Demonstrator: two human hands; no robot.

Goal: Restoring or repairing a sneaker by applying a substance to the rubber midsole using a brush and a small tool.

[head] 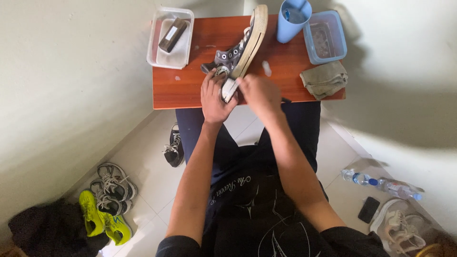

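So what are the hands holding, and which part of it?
The left hand grips a grey canvas sneaker at its heel end, tipped on its side on the small wooden table. The right hand presses against the heel; whether it holds anything cannot be told.

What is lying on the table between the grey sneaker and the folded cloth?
In the head view, one small whitish scrap lies between the grey sneaker and the folded cloth; the table there is otherwise bare wood.
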